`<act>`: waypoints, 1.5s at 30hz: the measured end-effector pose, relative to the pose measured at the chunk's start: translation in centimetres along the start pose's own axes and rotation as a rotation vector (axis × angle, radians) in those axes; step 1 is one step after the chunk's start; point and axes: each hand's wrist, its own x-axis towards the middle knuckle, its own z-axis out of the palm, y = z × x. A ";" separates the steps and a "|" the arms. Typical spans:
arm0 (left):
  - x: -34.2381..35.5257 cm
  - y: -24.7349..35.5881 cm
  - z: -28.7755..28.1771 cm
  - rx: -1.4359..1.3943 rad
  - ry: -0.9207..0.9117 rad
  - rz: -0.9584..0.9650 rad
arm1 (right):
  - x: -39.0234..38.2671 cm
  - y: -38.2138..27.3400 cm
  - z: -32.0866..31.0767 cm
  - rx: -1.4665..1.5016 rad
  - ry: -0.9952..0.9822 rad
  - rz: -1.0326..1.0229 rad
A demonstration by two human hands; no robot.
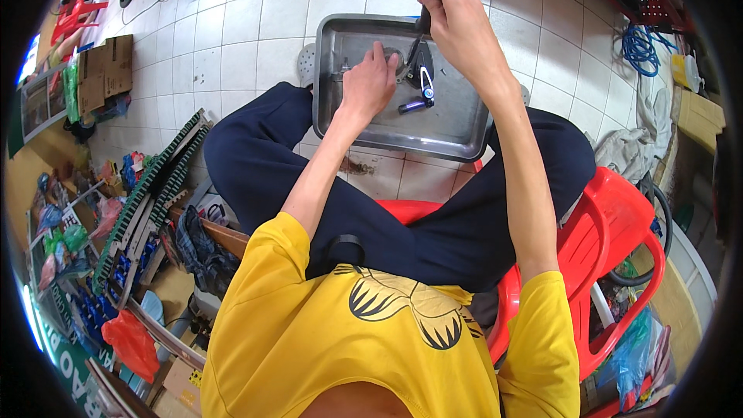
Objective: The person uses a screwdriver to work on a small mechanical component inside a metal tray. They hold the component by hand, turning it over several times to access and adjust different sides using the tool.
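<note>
A grey metal tray (457, 128) rests in front of me between my knees. My left hand (370, 85) reaches into it, thumb and fingers against a round grey metal part (401, 68). Above the tray's far right edge, my right hand (457, 15) is curled over the top of a dark upright tool (424, 22); its kind is unclear and its lower end meets the dark parts. Beside them lie a black and silver lever-like piece (426, 81) and a short blue-purple cylinder (412, 107). Near my left fingers is a small metal fitting (339, 73).
White floor tiles (248, 23) surround the tray. Red plastic chairs (611, 224) stand at my right, with a coiled blue hose (641, 50) farther off. Cardboard (104, 73) and a green-black striped rack-like piece (151, 193) are at left, among bagged goods.
</note>
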 end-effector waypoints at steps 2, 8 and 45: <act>0.0 -0.1 0.0 0.005 -0.002 0.008 | 0.1 0.1 0.0 -0.015 0.010 0.001; 0.0 -0.2 0.1 -0.002 0.001 0.003 | 0.0 0.4 0.2 0.032 -0.008 -0.021; 0.4 -2.7 1.5 -0.356 0.084 0.023 | 0.0 0.8 0.1 0.157 -0.004 -0.053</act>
